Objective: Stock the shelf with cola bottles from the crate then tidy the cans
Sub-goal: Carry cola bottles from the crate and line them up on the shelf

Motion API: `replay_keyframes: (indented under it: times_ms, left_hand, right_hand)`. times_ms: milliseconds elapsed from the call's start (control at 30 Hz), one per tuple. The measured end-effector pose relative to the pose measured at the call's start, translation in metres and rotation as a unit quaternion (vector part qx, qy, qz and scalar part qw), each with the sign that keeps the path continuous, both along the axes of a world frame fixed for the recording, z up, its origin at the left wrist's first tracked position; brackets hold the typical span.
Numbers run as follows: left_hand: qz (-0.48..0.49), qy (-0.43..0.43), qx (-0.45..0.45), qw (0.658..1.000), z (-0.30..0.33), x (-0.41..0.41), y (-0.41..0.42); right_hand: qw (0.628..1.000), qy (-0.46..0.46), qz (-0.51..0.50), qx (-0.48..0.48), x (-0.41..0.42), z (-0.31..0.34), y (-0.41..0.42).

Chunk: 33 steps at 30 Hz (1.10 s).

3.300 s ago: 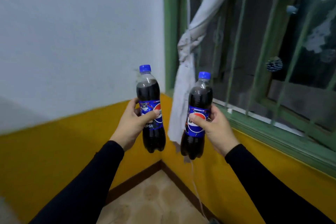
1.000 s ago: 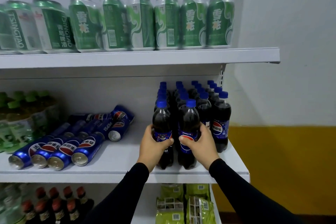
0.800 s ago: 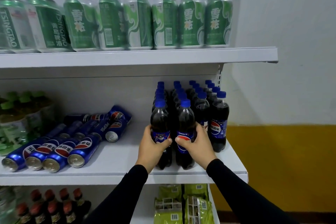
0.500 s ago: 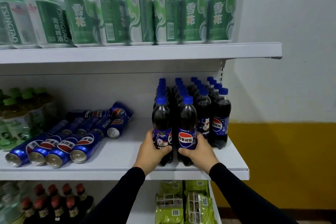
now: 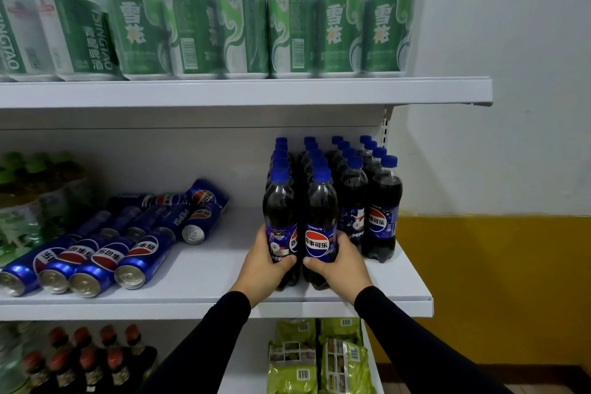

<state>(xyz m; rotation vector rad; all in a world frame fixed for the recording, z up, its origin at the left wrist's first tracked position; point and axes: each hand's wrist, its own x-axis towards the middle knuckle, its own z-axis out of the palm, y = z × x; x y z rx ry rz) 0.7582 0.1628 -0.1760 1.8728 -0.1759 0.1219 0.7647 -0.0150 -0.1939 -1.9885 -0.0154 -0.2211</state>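
Two cola bottles stand upright at the front of the middle shelf [image 5: 204, 291], one in each hand, and the coming move turns on how they sit against the block of bottles already stocked behind and to their right. Going left to right: the blue cola cans [image 5: 96, 262] lie on their sides in a loose heap well apart from the bottles, long axes running front to back, untidied; then the left hand [image 5: 265, 269] wraps low around the left bottle [image 5: 280, 221], fingers curled closed about its label and base; touching it on the right is the right bottle [image 5: 320, 227], gripped the same way by the right hand [image 5: 342, 265]. Both bottles' long axes are vertical and their bases appear to rest on the shelf, directly ahead of the palms, so letting go means simply opening the fingers and drawing back. Just beside the right hand stand the stocked bottles [image 5: 382, 211], rows reaching to the back panel. Compared with half a second earlier, the pair sits in much the same spot and the grips have hardly shifted; a second ago both hands held the bottles higher on their labels.
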Motion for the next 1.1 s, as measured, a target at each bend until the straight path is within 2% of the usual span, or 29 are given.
replay_keyframes:
  times_ms: [267, 333, 433, 567, 800, 967, 1100]
  left_hand:
    - [0.007, -0.006, -0.021, 1.000, 0.012, -0.005, 0.002]
    - [0.020, -0.029, -0.034, 0.999, 0.026, -0.006, 0.006]
    - [0.052, -0.069, -0.049, 0.995, 0.053, -0.010, 0.011]
    - [0.054, -0.155, -0.106, 0.981, 0.096, -0.023, 0.008]
    - [-0.074, -0.212, -0.136, 0.965, 0.132, -0.048, -0.043]
    - [-0.198, -0.161, -0.113, 0.960, 0.121, -0.076, -0.130]
    - [-0.279, -0.088, -0.098, 0.951, 0.097, -0.115, -0.239]
  right_hand:
    - [1.000, 0.015, 0.021, 0.004, -0.006, 0.007, -0.003]
    - [1.000, 0.008, 0.022, 0.010, -0.012, 0.015, -0.007]
    - [0.997, -0.004, 0.006, 0.076, -0.025, 0.031, -0.018]
    - [0.991, -0.037, -0.043, 0.118, -0.049, 0.052, -0.033]
    - [0.972, -0.117, -0.129, 0.158, -0.099, 0.077, -0.081]
    - [0.950, -0.169, -0.192, 0.179, -0.160, 0.091, -0.146]
    - [0.933, -0.190, -0.256, 0.168, -0.246, 0.091, -0.228]
